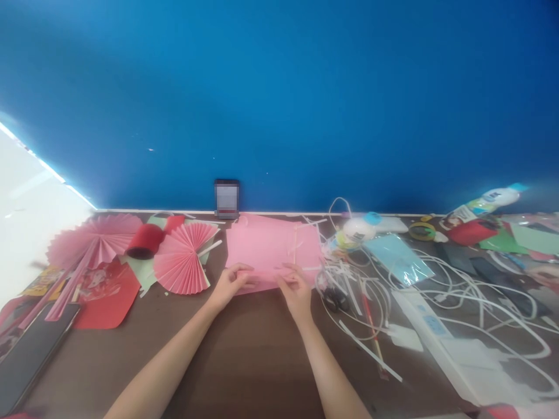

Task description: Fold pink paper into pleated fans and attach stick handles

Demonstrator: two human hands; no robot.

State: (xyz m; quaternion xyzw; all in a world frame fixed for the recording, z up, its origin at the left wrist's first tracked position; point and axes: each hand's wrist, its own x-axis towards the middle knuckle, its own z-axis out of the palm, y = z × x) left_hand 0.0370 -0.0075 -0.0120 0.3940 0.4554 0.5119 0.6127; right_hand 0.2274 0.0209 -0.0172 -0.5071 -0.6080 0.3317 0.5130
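Pink paper (266, 244) lies flat on the brown table in front of me, with what look like several sheets overlapping. My left hand (231, 285) has its fingers closed on the near edge of the paper, left of centre. On the same edge, a little to the right, my right hand (297, 290) pinches the paper between thumb and fingers. The strip between the two hands is blurred, so I cannot tell whether it is folded. Left of the paper rests a pleated pink fan (186, 262).
A larger pleated fan (98, 238), a red roll (144, 241), a red envelope (107, 297) and a phone (37, 355) lie to the left. A small device (227, 199) leans on the blue wall. Right are a glue bottle (356, 230), white cables (493, 285) and a power strip (430, 331).
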